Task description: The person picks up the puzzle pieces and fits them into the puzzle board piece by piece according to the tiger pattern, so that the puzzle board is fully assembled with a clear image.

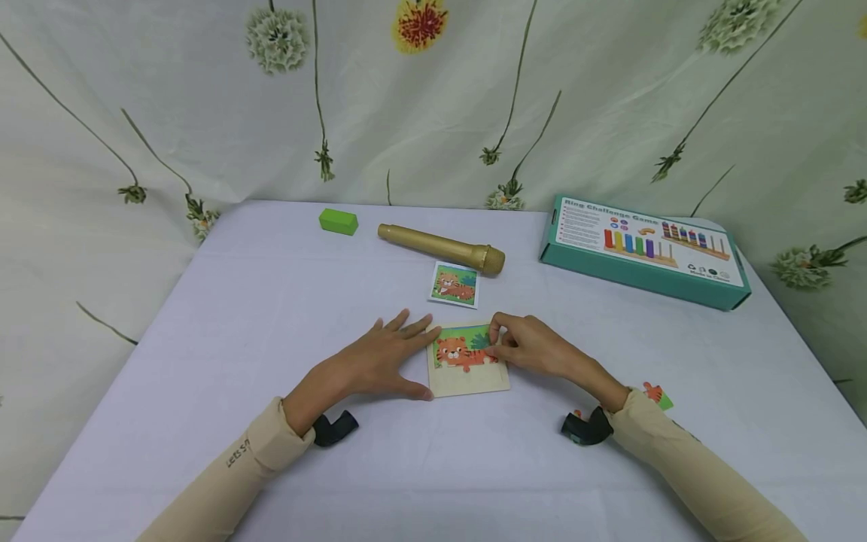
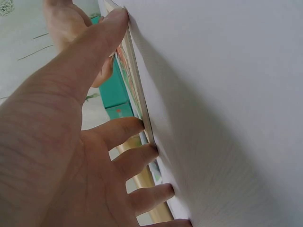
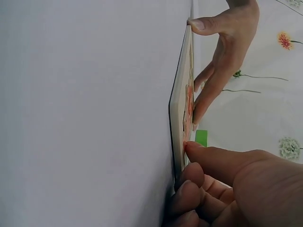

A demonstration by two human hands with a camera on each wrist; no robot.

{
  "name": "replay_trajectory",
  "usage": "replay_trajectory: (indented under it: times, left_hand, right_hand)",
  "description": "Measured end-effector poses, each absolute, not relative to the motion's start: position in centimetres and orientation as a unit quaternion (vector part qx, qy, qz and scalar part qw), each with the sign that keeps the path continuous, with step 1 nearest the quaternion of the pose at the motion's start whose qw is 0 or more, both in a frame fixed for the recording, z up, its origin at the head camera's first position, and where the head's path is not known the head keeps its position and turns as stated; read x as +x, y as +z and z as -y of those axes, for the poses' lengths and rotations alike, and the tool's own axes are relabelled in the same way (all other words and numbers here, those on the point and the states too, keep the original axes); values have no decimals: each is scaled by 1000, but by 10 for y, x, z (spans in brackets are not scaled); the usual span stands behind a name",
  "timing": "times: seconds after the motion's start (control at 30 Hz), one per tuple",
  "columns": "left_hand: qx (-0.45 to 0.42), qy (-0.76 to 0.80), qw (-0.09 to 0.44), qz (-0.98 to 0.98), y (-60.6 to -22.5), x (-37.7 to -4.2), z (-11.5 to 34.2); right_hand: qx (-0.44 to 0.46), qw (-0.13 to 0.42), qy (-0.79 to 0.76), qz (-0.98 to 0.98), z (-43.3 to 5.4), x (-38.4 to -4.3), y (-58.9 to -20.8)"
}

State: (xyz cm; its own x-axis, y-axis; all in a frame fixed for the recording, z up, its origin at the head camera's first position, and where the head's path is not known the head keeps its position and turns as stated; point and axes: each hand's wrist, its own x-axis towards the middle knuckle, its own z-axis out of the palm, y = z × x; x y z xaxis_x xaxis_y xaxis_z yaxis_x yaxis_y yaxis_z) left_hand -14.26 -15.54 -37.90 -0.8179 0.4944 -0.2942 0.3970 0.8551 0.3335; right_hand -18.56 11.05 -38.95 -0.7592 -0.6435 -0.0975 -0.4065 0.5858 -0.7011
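Note:
A pale wooden jigsaw board point(image 1: 470, 384) lies flat on the table, its upper part filled with joined pieces of a tiger picture point(image 1: 452, 352). The lower strip of the board is bare wood. My left hand point(image 1: 375, 357) rests at the board's left side with fingers spread, thumb point(image 2: 116, 23) and fingertips touching its edge. At the upper right of the board, my right hand point(image 1: 538, 346) pinches a puzzle piece with thumb and curled fingers, the thumb point(image 3: 194, 146) lying on the picture. The fingers partly hide that piece.
Behind the board lies a small tiger picture card point(image 1: 454, 284), with a gold toy microphone point(image 1: 433, 245) beyond it. A green block point(image 1: 338, 221) is at the back left, a teal game box point(image 1: 643, 282) at the back right. A loose puzzle piece point(image 1: 657, 394) lies by the right sleeve.

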Motion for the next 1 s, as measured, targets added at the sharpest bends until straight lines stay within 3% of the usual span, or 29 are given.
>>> replay_trajectory:
  times: [1.0]
  left_hand:
    - [236,134,190,-944,-377,-143,155]
  right_hand:
    - [-290,161,-330,-883,-111,-186,-391]
